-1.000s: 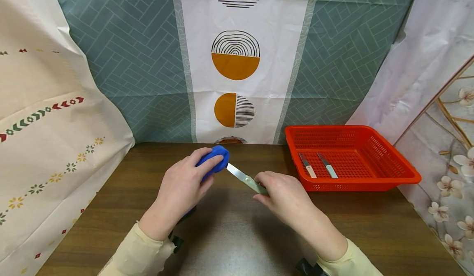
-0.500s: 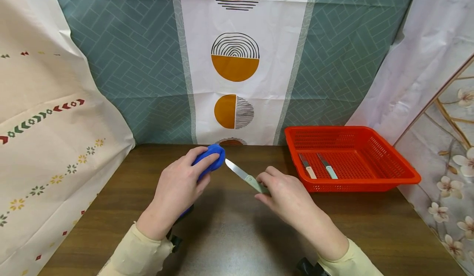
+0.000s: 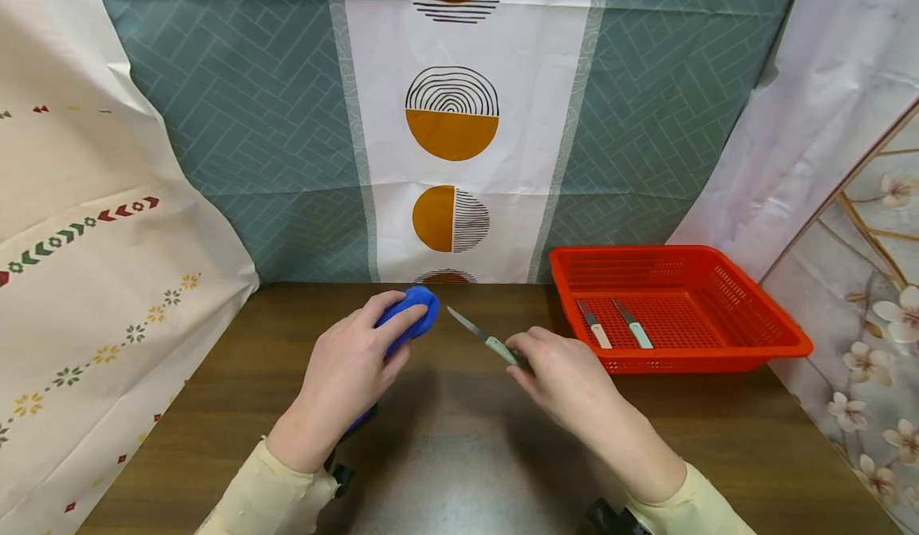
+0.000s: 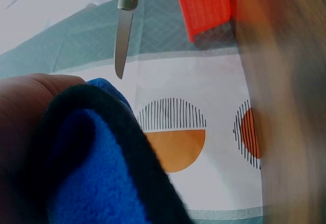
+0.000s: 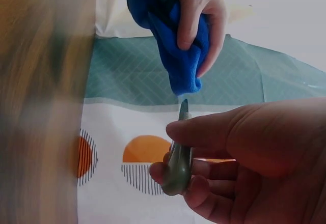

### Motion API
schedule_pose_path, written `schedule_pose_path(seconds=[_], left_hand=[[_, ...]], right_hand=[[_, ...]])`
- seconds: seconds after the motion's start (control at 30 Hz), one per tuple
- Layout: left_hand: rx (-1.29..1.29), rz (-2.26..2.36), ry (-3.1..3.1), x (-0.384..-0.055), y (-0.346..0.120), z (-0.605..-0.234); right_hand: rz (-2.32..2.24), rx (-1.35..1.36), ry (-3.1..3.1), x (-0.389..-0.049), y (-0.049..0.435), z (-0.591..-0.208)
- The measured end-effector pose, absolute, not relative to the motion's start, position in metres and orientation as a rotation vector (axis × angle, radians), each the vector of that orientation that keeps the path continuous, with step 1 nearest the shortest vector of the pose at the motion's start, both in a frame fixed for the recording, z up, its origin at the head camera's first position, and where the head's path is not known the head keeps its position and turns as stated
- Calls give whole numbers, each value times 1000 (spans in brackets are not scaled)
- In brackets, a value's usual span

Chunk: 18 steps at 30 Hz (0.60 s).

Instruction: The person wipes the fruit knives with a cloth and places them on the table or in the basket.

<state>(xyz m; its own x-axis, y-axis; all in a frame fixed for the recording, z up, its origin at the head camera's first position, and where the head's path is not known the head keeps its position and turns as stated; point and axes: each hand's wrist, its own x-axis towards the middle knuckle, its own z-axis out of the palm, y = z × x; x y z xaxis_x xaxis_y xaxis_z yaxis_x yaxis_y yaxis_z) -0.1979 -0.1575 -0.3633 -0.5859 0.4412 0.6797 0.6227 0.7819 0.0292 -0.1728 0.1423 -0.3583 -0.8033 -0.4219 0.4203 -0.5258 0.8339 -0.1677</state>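
My left hand grips a folded blue cloth above the table; its dark hem shows large in the left wrist view. My right hand holds a small knife by its pale green handle. The blade points up and left toward the cloth, its tip a short way apart from it. In the right wrist view, thumb and fingers pinch the handle, and the blade is seen nearly end-on. The lower part of the cloth hangs partly hidden behind my left hand.
A red perforated basket stands at the back right of the brown wooden table. Two small knives lie in it, one with a pink handle, one with a light blue handle. Patterned fabric hangs behind the table and at both sides.
The blade tip was at the cloth one second ago; now a gap parts them. My right hand has shifted slightly right and turned the knife, so its blade looks narrower. The left hand keeps the cloth.
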Motion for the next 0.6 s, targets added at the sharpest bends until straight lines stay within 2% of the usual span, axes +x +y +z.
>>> schedule_pose_path(seconds=[0.6], left_hand=[[-826,-295,-2309,-193,-159,-367]], right_hand=[[402,607,-2666,-172,166,-350]])
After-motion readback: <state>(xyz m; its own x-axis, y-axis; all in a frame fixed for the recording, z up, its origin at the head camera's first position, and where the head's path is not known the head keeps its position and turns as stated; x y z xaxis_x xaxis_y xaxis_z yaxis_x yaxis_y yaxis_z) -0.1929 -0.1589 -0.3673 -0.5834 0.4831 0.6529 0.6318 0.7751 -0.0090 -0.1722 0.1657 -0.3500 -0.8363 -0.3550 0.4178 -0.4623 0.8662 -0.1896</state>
